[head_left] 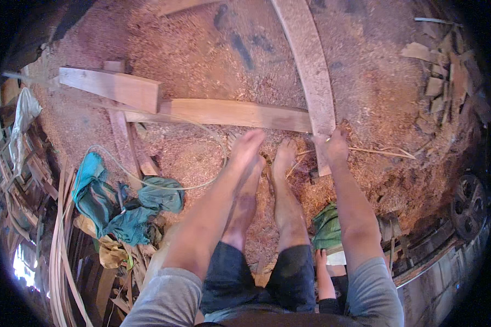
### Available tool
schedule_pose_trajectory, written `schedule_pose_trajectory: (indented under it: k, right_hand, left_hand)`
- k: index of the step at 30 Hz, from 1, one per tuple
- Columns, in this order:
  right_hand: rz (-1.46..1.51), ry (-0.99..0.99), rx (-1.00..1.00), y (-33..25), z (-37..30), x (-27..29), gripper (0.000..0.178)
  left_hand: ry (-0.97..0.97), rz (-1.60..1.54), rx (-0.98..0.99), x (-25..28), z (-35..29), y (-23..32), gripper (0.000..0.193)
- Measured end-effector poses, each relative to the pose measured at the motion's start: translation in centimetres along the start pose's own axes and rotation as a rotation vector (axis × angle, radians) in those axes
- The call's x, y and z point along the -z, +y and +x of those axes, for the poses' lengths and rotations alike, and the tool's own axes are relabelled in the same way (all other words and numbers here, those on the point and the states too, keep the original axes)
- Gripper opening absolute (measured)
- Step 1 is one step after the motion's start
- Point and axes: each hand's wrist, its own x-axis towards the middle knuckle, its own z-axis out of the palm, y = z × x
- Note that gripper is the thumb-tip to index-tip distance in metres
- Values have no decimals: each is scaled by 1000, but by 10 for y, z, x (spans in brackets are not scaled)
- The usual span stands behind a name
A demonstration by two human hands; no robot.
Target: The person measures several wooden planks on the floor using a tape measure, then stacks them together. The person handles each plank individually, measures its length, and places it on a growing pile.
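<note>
My right hand is closed on the near end of a long, flat wooden plank. The plank runs away from me toward the top edge. Its near part lies over the right end of a thick wooden beam on the ground. My left hand is above my bare feet, just short of the beam. Motion smears its fingers, and I cannot make out whether it holds anything. A thin wood strip lies just right of my right hand.
A squared timber block lies at the left. A pale hose or cord loops near a teal cloth. Wood strips stand lower left. Another person's hand is beside a green cloth. A dark wheel stands right.
</note>
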Motion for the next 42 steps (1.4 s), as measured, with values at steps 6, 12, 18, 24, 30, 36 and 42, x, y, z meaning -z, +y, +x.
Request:
schedule_pose_trajectory:
  k: [6,12,18,24,30,36,42]
  right_hand:
    - [-95,74,116,59,58,-105,99]
    - [3,-9,71,62,61,-114,84]
    - [404,-220,257,33,34,-28,70]
    - [931,-744,352,-89,65,76,87]
    - [1199,-437,177,-146,88,95,70]
    - [1684,-715,222,-124,91,118,38]
    - [1624,-614,624,-154,38,149,27]
  left_hand:
    - [43,-152,-156,-101,135,76,51]
    - [44,-445,-161,-156,194,62,32]
    - [-24,-211,-50,-103,128,153,38]
    - [-231,-462,-151,-24,82,140,60]
    - [-390,-421,-135,27,51,131,48]
    - [32,148,-445,51,45,143,64]
    - [-404,-524,-554,75,31,140,71]
